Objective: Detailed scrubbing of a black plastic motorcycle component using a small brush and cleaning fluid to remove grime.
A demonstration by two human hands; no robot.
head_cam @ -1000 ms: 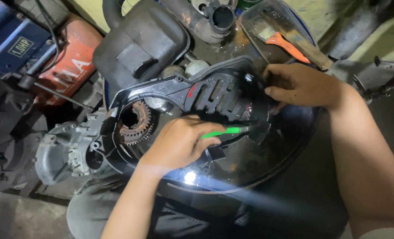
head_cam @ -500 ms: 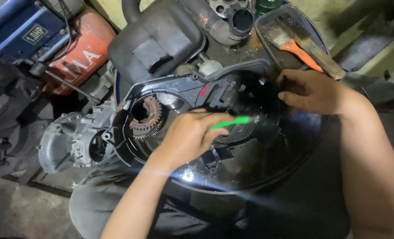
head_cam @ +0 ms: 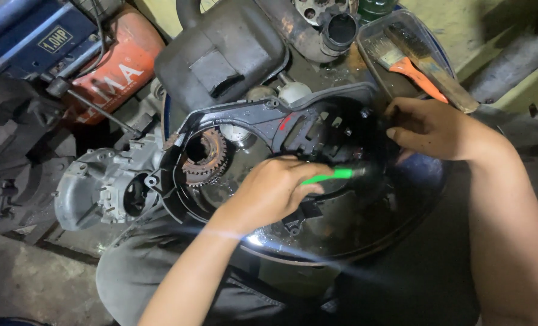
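Step in hand: scrubbing the black plastic engine cover [head_cam: 293, 130] with a green-handled brush [head_cam: 332, 176], by the look of it; the cover lies tilted across a dark round basin [head_cam: 402, 220] that holds dark, glossy liquid
Left hand [head_cam: 269, 193]: fingers curled shut around the near end of the brush handle; the bristle end points right, into the wet hollow of the cover, too dark to make out
Right hand [head_cam: 429, 128]: fingers bent and closed over the cover's far right edge, pinning it against the basin rim
Next move calls for: short strokes along the ribbed inside of the cover, I judge; the right hand's grip must hold firm so that the wet part does not slide
Nearby: a rusty toothed gear [head_cam: 204, 158] shows through the cover's round opening; a grey metal housing [head_cam: 103, 187] lies left of the basin; an orange-handled paintbrush [head_cam: 411, 63] rests in a tray beyond the right hand
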